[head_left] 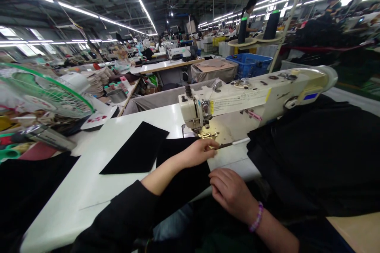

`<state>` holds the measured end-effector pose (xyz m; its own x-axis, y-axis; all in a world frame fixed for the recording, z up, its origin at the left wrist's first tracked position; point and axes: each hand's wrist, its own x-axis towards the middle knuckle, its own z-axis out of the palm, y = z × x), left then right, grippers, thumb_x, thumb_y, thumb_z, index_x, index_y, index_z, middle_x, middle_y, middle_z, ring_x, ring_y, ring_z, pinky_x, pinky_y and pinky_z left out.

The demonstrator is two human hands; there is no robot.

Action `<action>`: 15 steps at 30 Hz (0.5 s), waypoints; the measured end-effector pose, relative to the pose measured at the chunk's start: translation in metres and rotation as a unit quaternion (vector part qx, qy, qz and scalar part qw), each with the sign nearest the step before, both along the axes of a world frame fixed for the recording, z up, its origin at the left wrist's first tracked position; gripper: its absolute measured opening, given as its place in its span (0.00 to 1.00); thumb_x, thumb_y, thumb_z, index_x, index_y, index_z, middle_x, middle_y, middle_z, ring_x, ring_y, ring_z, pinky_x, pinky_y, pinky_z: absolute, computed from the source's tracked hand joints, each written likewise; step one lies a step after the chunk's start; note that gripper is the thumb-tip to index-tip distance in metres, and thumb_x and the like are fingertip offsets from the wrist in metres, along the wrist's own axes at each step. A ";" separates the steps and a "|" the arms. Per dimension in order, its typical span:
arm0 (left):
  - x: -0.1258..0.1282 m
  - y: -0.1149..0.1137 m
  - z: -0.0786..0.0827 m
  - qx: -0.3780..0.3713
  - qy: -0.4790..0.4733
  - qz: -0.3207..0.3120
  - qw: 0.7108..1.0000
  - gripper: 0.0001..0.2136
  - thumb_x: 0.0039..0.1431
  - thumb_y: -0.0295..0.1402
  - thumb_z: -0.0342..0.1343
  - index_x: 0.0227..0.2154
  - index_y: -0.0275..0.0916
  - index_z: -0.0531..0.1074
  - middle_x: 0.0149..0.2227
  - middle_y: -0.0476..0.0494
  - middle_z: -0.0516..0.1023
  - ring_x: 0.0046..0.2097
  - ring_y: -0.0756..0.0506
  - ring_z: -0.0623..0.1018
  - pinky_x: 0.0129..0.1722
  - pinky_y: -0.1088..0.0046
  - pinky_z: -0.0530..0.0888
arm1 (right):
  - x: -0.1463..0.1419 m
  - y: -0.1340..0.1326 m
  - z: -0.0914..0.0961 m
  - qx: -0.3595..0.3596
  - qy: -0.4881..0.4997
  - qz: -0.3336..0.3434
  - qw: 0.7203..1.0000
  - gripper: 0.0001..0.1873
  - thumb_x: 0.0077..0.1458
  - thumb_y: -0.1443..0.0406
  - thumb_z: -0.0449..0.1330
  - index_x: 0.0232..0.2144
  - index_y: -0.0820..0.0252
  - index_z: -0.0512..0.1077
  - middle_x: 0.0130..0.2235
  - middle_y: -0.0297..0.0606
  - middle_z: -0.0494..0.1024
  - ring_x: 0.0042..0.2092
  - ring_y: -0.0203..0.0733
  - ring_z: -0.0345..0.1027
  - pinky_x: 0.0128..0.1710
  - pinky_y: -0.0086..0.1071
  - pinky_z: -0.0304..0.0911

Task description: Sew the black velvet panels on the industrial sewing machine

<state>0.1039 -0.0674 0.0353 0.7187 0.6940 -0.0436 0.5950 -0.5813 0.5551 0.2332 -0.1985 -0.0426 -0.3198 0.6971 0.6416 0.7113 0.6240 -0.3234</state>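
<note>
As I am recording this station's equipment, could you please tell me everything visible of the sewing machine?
The sewing machine stands upright on the white table, its long cream arm reaching across from right to left. The casing looks hard and glossy, with metal knobs on top. A printed strip runs along its side; a small blue display sits near the rounded right end. Black fabric lies at its metal-fitted head; whether the needle is in it cannot be told.

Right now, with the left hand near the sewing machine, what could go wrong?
The left hand lies close to the needle area of the sewing machine, so it might get nipped. The black fabric beneath reaches past the front edge of the table, so it could drag.
</note>
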 end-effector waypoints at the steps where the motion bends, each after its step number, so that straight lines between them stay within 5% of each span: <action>1: 0.000 -0.005 0.004 -0.025 -0.021 -0.061 0.998 0.10 0.60 0.32 0.54 0.42 0.39 0.77 0.34 0.48 0.80 0.32 0.50 0.77 0.34 0.78 0.72 | 0.000 0.000 0.000 0.002 0.000 0.000 1.000 0.10 0.53 0.77 0.53 0.36 0.60 0.68 0.38 0.42 0.76 0.42 0.47 0.71 0.43 0.41 0.69; 3: -0.005 -0.009 0.009 -0.016 -0.039 -0.122 0.992 0.10 0.61 0.30 0.52 0.40 0.38 0.78 0.36 0.46 0.81 0.35 0.49 0.78 0.37 0.76 0.72 | 0.001 0.000 -0.001 0.004 0.000 -0.002 1.000 0.11 0.53 0.77 0.53 0.36 0.60 0.68 0.38 0.42 0.76 0.42 0.47 0.71 0.43 0.41 0.69; 6: -0.025 -0.002 0.001 0.129 0.002 -0.041 0.991 0.10 0.61 0.26 0.50 0.33 0.36 0.77 0.34 0.41 0.79 0.38 0.44 0.78 0.42 0.70 0.73 | 0.001 0.000 -0.001 -0.003 -0.004 -0.002 1.000 0.12 0.53 0.77 0.53 0.37 0.59 0.68 0.39 0.42 0.76 0.42 0.46 0.71 0.43 0.41 0.69; 9: -0.047 0.013 -0.019 0.229 0.018 -0.009 0.973 0.12 0.63 0.29 0.50 0.45 0.35 0.75 0.48 0.35 0.77 0.50 0.40 0.75 0.52 0.61 0.72 | 0.001 0.000 0.001 -0.007 -0.005 -0.002 1.000 0.12 0.53 0.77 0.52 0.36 0.59 0.68 0.38 0.41 0.76 0.42 0.46 0.71 0.42 0.40 0.69; 15: -0.065 0.027 -0.043 0.258 0.043 -0.020 0.965 0.18 0.68 0.37 0.46 0.58 0.37 0.67 0.61 0.38 0.69 0.61 0.39 0.67 0.61 0.56 0.65 | -0.001 0.006 0.002 -0.010 -0.010 -0.004 1.000 0.12 0.53 0.77 0.52 0.36 0.59 0.67 0.38 0.41 0.76 0.42 0.46 0.71 0.43 0.40 0.68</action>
